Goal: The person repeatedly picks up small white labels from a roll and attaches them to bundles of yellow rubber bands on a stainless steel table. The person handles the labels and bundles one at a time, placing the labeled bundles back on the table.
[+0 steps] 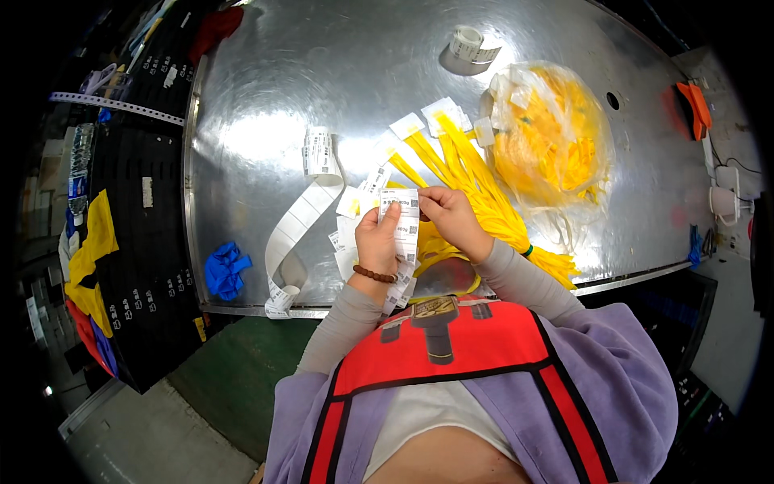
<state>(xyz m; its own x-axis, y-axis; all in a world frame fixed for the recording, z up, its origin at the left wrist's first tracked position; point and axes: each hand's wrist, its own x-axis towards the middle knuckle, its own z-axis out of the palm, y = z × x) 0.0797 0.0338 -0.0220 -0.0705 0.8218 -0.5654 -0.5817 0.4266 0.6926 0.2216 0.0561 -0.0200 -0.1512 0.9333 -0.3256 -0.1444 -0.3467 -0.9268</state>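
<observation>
In my left hand (377, 244) is a strip of white printed labels (407, 222), with the thumb pressed on its face. My right hand (456, 219) pinches the upper right corner of the same strip between thumb and fingers. Beneath and beside my hands lie more white labels (348, 234). A bundle of yellow straps (476, 177) with white tags at the far ends fans out beyond my right hand; a dark green tie (528, 251) gathers it near the table's front edge. Part of the bundle is hidden under my right hand and forearm.
A clear plastic bag (556, 137) full of yellow straps sits at the right of the metal table (266, 81). A label roll (321, 153) trails a long strip at left; another roll (468, 44) stands at the back. Blue crumpled material (227, 270) lies near the left edge.
</observation>
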